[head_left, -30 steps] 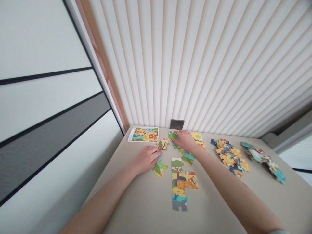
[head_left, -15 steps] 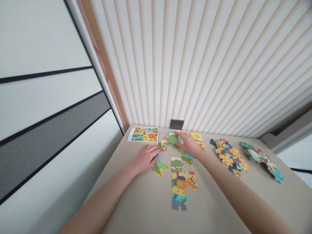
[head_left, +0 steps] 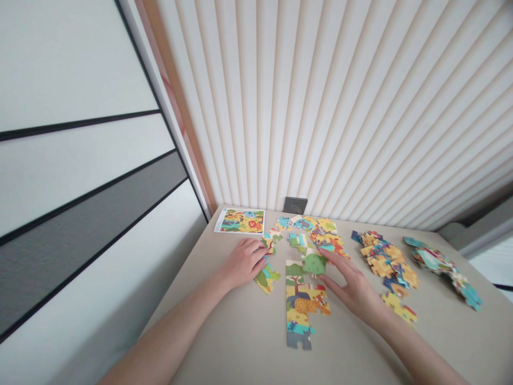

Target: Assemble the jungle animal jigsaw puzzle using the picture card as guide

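Between the thumb and fingers of my right hand [head_left: 347,280] is a green puzzle piece [head_left: 315,263] with a treetop on it. It hangs at the upper right of a joined puzzle section [head_left: 298,305] showing a tree, a leopard and a grey animal; I cannot tell whether it touches. My left hand [head_left: 246,262] rests on the table, fingers bent over the edge of loose pieces. Beside those fingertips are a piece with a red branch [head_left: 271,243] and a green-and-yellow piece [head_left: 267,279]. Whether the left hand grips any of them is hidden.
A picture card [head_left: 239,221] lies at the back left of the table [head_left: 224,331]. Loose pieces [head_left: 320,230] are scattered at the back. Two heaps, one yellow [head_left: 387,259] and one mixed [head_left: 447,270], lie to the right. A black socket [head_left: 295,205] sits on the ribbed wall.
My right hand has brought the green treetop piece from the back of the table toward me, to the joined section. My left hand has stayed almost in place.
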The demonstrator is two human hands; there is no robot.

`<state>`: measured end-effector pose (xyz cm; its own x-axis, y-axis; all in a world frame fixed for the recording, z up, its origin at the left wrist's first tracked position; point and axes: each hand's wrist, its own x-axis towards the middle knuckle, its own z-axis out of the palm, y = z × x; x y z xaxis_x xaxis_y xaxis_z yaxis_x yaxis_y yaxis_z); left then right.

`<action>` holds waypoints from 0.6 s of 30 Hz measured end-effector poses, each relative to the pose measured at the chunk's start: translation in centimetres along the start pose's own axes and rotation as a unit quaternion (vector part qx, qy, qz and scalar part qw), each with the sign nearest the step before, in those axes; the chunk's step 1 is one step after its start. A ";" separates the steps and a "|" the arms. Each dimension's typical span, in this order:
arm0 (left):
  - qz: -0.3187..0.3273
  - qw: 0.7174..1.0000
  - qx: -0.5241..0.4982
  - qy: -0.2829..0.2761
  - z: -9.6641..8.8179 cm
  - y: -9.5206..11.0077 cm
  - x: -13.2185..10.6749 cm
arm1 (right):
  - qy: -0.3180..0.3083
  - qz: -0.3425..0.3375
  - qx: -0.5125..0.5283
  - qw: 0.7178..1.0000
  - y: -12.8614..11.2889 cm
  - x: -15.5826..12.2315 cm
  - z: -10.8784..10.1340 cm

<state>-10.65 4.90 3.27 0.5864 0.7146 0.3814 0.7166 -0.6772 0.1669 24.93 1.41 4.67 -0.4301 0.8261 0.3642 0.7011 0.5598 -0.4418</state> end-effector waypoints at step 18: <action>0.129 0.987 -0.064 -0.073 -0.3 5.3 -0.5 | 0.034 0.101 -0.006 0.994 0.4 -2.3 -0.1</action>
<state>-7.21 0.89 4.23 0.7984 0.5263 0.2925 0.4875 -0.8502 0.1990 26.27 -0.24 3.73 -0.2409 0.9146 0.3248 0.7761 0.3824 -0.5014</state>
